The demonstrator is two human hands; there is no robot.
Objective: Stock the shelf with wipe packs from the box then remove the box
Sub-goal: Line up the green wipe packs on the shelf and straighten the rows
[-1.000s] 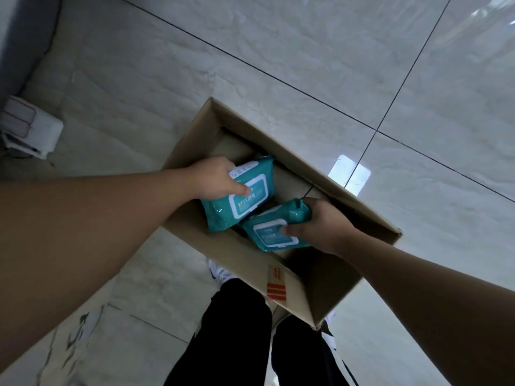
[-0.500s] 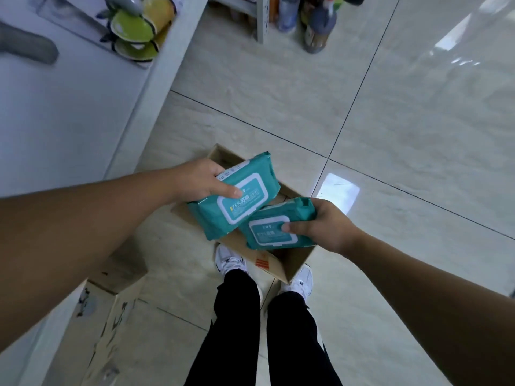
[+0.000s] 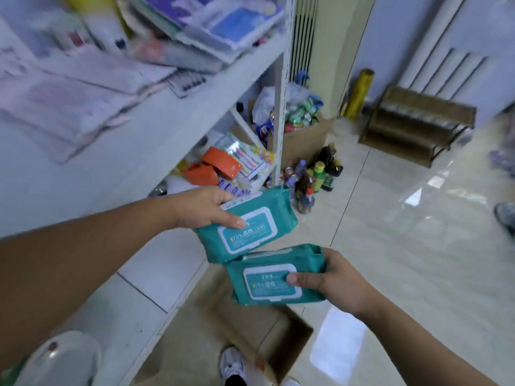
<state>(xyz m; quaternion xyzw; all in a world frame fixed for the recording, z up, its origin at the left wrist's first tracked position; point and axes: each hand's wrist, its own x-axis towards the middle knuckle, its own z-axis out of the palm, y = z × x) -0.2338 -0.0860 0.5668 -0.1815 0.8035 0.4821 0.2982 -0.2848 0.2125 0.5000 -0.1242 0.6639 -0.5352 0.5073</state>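
Observation:
My left hand point(image 3: 207, 207) grips a teal wipe pack point(image 3: 250, 222) by its left end, thumb on the white lid label. Just below and to the right, my right hand point(image 3: 334, 282) grips a second teal wipe pack point(image 3: 274, 277) from its right side, thumb on its label. Both packs hang in the air in front of the white shelf unit point(image 3: 156, 129). The open cardboard box point(image 3: 264, 327) stands on the floor beneath the packs, by my feet.
The top shelf holds flat packaged goods point(image 3: 195, 26). A lower shelf carries orange packs point(image 3: 220, 162) and small items. Bottles point(image 3: 315, 174) and a full carton point(image 3: 303, 135) stand on the tiled floor past the shelf post. A wooden rack point(image 3: 412, 126) sits by the far wall.
Both hands have lifted the two wipe packs out of the box and up to shelf height. My view has swung up from the floor to the shelves.

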